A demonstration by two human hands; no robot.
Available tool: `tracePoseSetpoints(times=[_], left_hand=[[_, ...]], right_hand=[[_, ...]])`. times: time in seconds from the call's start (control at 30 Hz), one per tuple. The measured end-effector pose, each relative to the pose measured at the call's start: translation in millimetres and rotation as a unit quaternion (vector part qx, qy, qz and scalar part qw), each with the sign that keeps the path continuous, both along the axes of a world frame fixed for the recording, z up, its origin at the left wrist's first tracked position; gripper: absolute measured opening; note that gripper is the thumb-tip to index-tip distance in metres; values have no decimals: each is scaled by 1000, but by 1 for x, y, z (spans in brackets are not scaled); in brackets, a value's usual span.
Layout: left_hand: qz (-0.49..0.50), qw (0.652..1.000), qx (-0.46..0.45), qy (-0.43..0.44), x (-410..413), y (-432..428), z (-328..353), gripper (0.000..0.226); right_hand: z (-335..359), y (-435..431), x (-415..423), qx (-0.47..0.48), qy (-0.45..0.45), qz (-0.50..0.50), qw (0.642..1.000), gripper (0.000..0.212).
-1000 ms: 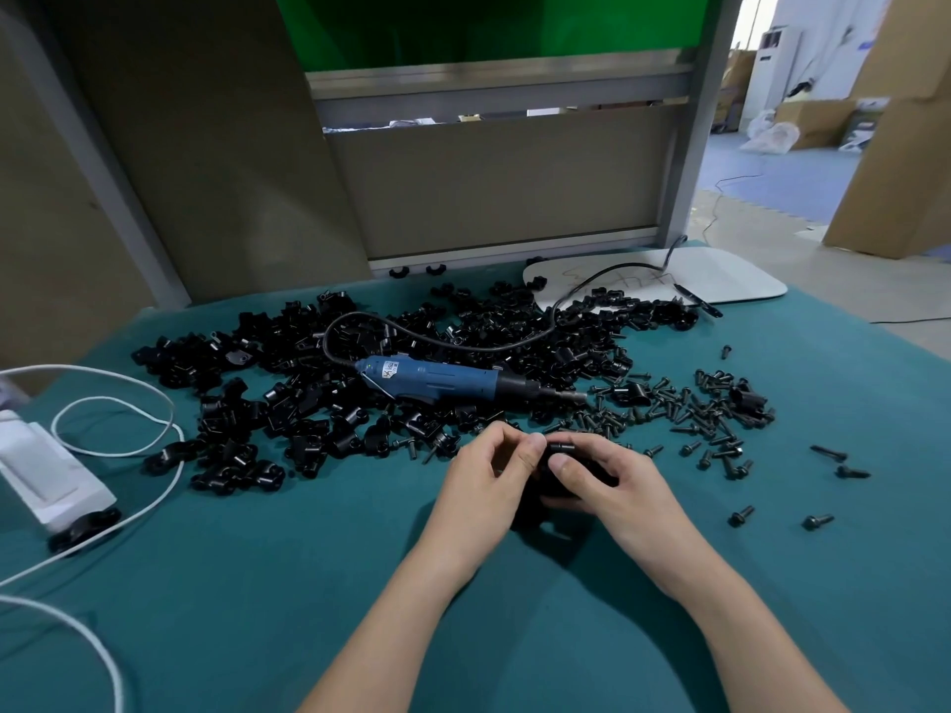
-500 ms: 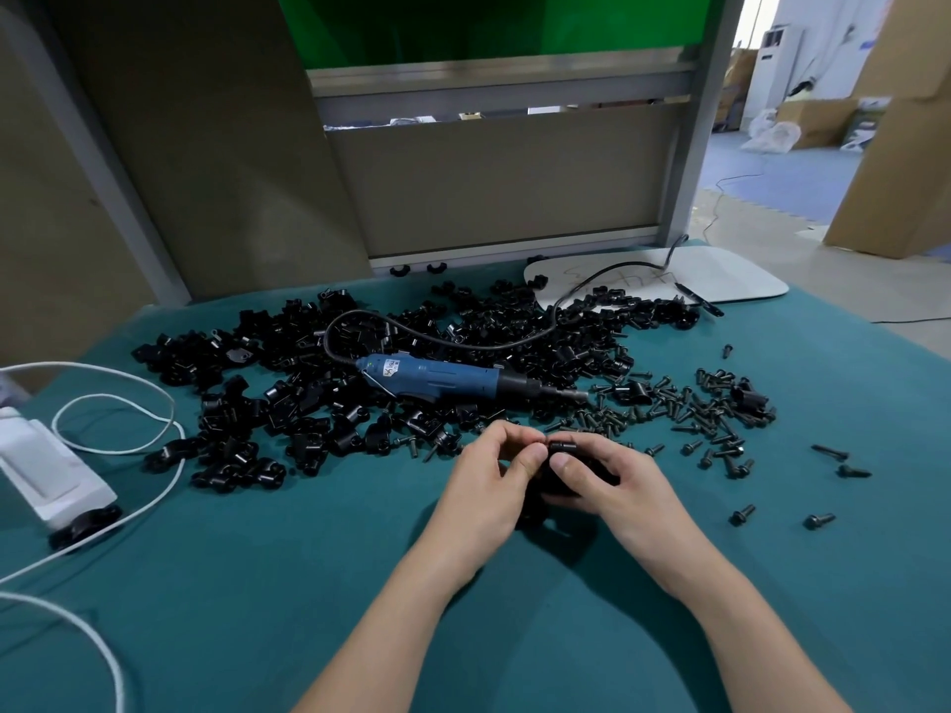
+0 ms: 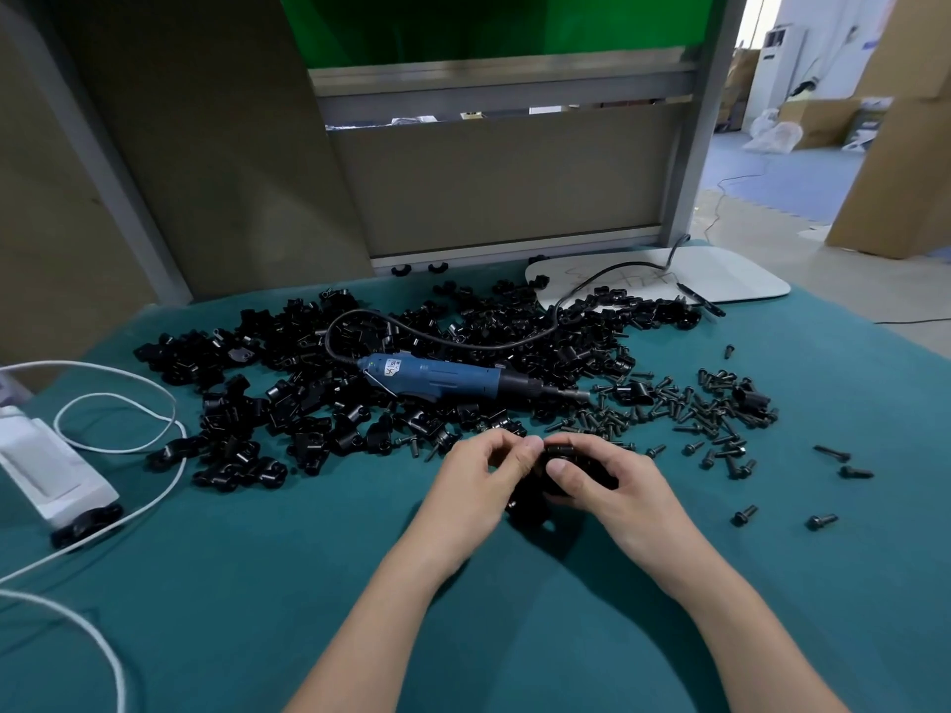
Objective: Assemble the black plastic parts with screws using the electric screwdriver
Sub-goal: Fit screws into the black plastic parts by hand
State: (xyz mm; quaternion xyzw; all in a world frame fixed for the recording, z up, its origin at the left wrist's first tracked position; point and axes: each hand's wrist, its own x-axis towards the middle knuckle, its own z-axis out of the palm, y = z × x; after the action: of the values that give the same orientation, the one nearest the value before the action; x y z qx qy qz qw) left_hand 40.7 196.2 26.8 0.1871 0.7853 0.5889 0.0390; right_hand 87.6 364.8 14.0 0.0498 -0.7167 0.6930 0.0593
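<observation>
Both hands meet in the middle of the green table (image 3: 257, 584); the left hand (image 3: 483, 478) and the right hand (image 3: 615, 488) curl their fingers round one small black part (image 3: 560, 451) and hold it between them; I cannot tell if it touches the table; just behind the hands lies a big pile of black parts (image 3: 288, 403); the blue electric screwdriver (image 3: 437, 378) rests on that pile, tip to the right; lots of little screws (image 3: 710, 409) lie on the right; a white cable (image 3: 118, 403) loops on the left
</observation>
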Motion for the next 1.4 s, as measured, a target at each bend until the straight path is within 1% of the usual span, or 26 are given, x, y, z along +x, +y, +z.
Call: tracePoseSetpoints(times=[0.13, 0.2, 0.3, 0.4, 0.47, 0.53, 0.6, 0.7, 0.83, 0.97, 1.03, 1.07, 1.1, 1.17, 1.23, 1.27, 1.33, 1.4], left_hand=[[-3, 999, -25, 23, -1, -2, 0, 7], [2, 999, -37, 40, -1, -1, -1, 8], [10, 998, -15, 52, 0, 1, -2, 10], [7, 999, 2, 36, 2, 3, -2, 2], [13, 1000, 1, 22, 2, 3, -4, 17], [27, 999, -29, 26, 2, 3, -6, 34], [28, 998, -45, 27, 1, 3, -7, 39], [9, 999, -23, 22, 0, 2, -4, 30], [2, 999, -21, 25, 0, 2, -2, 8], [7, 1000, 14, 13, 0, 5, 0, 9], [8, 999, 34, 19, 2, 7, 0, 10], [14, 999, 33, 30, 3, 7, -1, 10], [22, 999, 21, 44, 4, 6, -2, 9], [43, 996, -32, 70, 2, 5, -3, 6], [51, 987, -112, 104, -6, 8, 0, 7], [51, 976, -164, 133, -13, 12, 3, 10], [38, 939, -274, 205, -29, 27, 11, 20], [10, 889, -377, 261, -42, 44, 18, 26]], right_hand=[[0, -1, 0, -11, -3, -4, 1000, 19], [0, -1, 0, -29, -5, -1, 1000, 21], [0, 0, 0, -54, -8, -8, 998, 28], [3, -1, 1, -32, -3, -13, 999, 31], [3, -2, 2, -23, -1, -8, 1000, 30], [4, -3, 2, -32, -6, -4, 999, 29], [4, -3, 2, -27, -3, -2, 1000, 25], [5, -3, 3, -19, 0, 0, 1000, 22], [4, -1, 2, -21, -8, -3, 1000, 23], [1, 0, 0, -51, -14, -5, 999, 24], [1, 1, -1, -93, -19, -17, 995, 25], [3, 3, -3, -132, -21, -30, 991, 25], [4, 7, -4, -181, -20, -46, 982, 26], [8, 17, -6, -293, -17, -84, 952, 32], [11, 28, -7, -384, -14, -126, 915, 37], [12, 31, -8, -414, -14, -142, 899, 37], [13, 34, -9, -446, -21, -161, 880, 35], [12, 35, -9, -469, -34, -169, 866, 32]])
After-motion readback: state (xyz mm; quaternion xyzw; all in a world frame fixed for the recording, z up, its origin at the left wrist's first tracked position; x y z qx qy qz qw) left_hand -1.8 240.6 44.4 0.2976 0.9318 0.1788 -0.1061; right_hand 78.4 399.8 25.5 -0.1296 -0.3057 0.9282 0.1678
